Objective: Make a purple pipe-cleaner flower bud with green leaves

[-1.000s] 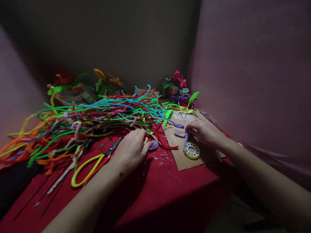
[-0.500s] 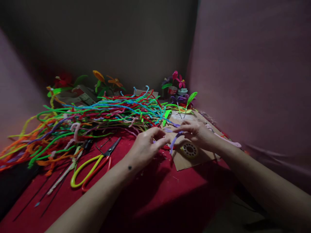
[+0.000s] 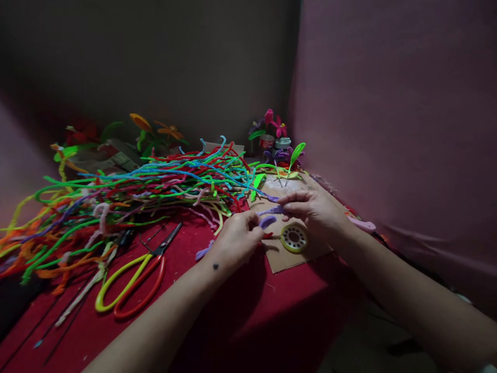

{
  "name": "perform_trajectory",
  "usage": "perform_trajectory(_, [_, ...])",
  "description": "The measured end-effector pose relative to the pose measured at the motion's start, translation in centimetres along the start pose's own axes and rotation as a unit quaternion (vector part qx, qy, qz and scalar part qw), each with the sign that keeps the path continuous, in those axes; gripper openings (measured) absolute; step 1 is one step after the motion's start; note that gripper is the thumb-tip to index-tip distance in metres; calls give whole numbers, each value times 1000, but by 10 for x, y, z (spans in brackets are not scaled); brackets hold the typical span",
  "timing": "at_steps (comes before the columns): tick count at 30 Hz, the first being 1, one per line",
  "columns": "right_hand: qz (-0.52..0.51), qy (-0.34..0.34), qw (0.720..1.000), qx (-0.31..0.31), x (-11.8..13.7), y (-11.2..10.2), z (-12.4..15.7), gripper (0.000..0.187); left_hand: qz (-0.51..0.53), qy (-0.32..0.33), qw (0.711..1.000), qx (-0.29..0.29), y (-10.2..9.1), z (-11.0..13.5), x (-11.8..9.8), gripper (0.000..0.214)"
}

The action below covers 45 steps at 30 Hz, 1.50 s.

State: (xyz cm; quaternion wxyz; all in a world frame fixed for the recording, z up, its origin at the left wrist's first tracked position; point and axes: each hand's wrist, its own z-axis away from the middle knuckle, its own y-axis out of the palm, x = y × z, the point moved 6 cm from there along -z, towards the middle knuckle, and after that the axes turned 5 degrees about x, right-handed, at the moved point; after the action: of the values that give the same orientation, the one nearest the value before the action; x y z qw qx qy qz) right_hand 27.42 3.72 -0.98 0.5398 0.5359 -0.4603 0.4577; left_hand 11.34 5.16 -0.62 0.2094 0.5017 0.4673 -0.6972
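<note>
My left hand (image 3: 240, 235) is closed in a pinch at one end of a curved purple pipe cleaner (image 3: 267, 221). Across from it, my right hand (image 3: 320, 211) has its thumb and fingers pressed together on another purple pipe cleaner piece (image 3: 271, 210), which points toward the left hand. Both hands hover over a cardboard sheet (image 3: 279, 264). Just below the right hand lies a yellow-rimmed roll of tape (image 3: 294, 238). A further purple fuzzy piece (image 3: 204, 250) rests on the red cloth, partly behind my left wrist.
A big heap of coloured pipe cleaners (image 3: 155, 186) spreads over the left side. Scissors (image 3: 155, 254) with yellow and red handles lie before it on the red cloth (image 3: 233, 321). Pipe-cleaner flowers (image 3: 278, 126) and a lidded jar (image 3: 282, 145) stand behind. A pink handle (image 3: 363, 225) lies at right.
The view has shifted slightly right. My left hand now pinches the curved purple piece, which earlier hung under the right hand. The right hand's piece now points leftward.
</note>
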Motion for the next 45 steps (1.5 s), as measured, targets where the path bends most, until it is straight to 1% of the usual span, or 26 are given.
perform_trajectory(3, [-36, 30, 999, -20, -2, -3, 0, 10, 80, -43, 996, 25, -6, 1, 5, 11])
perform_trajectory(7, [-28, 30, 999, -24, -1, -3, -1, 12, 188, -79, 978, 36, -11, 4, 14, 14])
perform_trajectory(9, [28, 13, 999, -30, 3, -2, -2, 14, 232, -86, 968, 48, -9, 5, 16, 15])
perform_trajectory(10, [86, -7, 996, -34, 8, -1, -1, 16, 250, -88, 963, 56, -8, 5, 17, 16])
perform_trajectory(11, [160, -39, 986, -41, 15, -1, 0, 18, 263, -89, 959, 62, -6, 6, 16, 16])
perform_trajectory(12, [241, -84, 966, -50, 23, -1, 3, 21, 273, -88, 956, 63, -6, 6, 16, 17])
perform_trajectory(14, [379, -188, 903, -75, 41, -3, 13, 28, 280, -84, 955, 58, -6, 6, 15, 16])
perform_trajectory(15, [420, -230, 873, -90, 48, -8, 19, 30, 280, -83, 955, 50, -7, 6, 15, 16])
perform_trajectory(16, [448, -253, 851, -104, 52, -15, 25, 32, 281, -82, 955, 44, -8, 6, 15, 15])
perform_trajectory(17, [478, -250, 833, -123, 53, -26, 30, 35, 283, -81, 955, 40, -8, 5, 15, 15])
perform_trajectory(18, [517, -230, 810, -152, 53, -40, 35, 38, 286, -81, 954, 38, -9, 5, 16, 14])
perform_trajectory(19, [568, -193, 783, -164, 49, -53, 39, 41, 289, -83, 953, 37, -9, 4, 16, 14])
perform_trajectory(20, [608, -153, 761, -165, 43, -66, 42, 43, 291, -86, 952, 35, -9, 4, 17, 13])
perform_trajectory(22, [661, -87, 733, -136, 27, -85, 47, 47, 297, -89, 950, 32, -7, 3, 18, 13])
perform_trajectory(23, [674, -73, 724, -123, 20, -91, 50, 51, 303, -87, 949, 30, -7, 3, 18, 12])
perform_trajectory(25, [698, -67, 707, -93, 8, -95, 53, 59, 319, -80, 944, 27, -5, 4, 17, 11])
perform_trajectory(28, [727, -58, 679, -87, -2, -94, 51, 63, 346, -74, 935, 17, -5, 5, 14, 13])
perform_trajectory(29, [732, -53, 674, -88, -3, -94, 49, 63, 351, -74, 933, 13, -5, 6, 14, 14])
perform_trajectory(31, [733, -55, 673, -79, -5, -94, 45, 62, 355, -74, 932, 9, -6, 6, 14, 17])
perform_trajectory(35, [718, -83, 687, -76, -3, -103, 44, 61, 374, -83, 923, 9, -8, 4, 18, 14])
perform_trajectory(37, [710, -81, 694, -88, -3, -111, 47, 62, 387, -81, 918, 18, -8, 3, 19, 13])
perform_trajectory(39, [707, -70, 696, -102, -5, -118, 51, 65, 395, -75, 915, 28, -8, 2, 18, 13])
perform_trajectory(41, [712, -67, 690, -111, -8, -120, 54, 63, 402, -72, 912, 39, -7, 2, 18, 13])
perform_trajectory(45, [721, -100, 673, -128, -11, -114, 56, 57, 413, -67, 907, 42, -7, 3, 17, 13])
